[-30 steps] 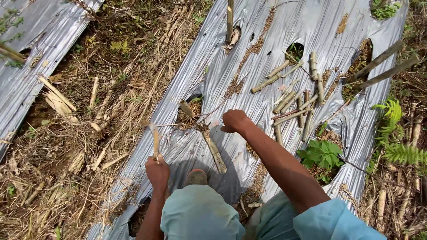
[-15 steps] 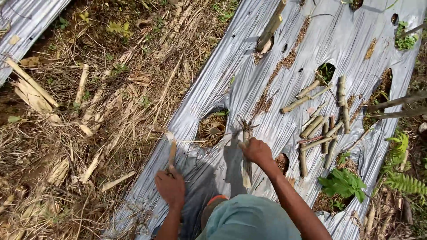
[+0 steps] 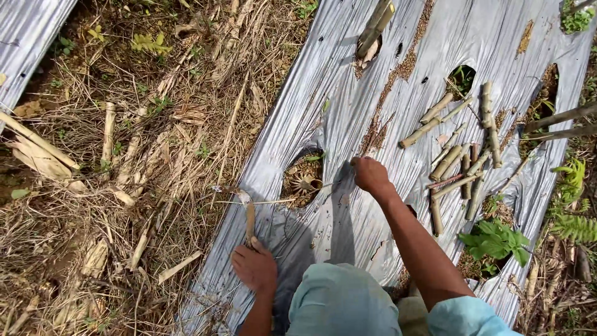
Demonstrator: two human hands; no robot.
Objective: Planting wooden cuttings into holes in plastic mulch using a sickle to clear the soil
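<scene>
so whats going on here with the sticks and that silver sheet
A person crouches over a silver plastic sheet laid across the ground. The left hand grips a short wooden stick stood on the sheet's edge. The right hand is closed near a round hole in the sheet; what it holds is unclear. A pile of cut stems lies on the sheet to the right, and dry grass covers the ground to the left.

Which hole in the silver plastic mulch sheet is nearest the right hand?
The round hole with dry brown plant debris inside, just left of the right hand. The other holes lie farther off, up the silver plastic mulch sheet and to the right.
</scene>
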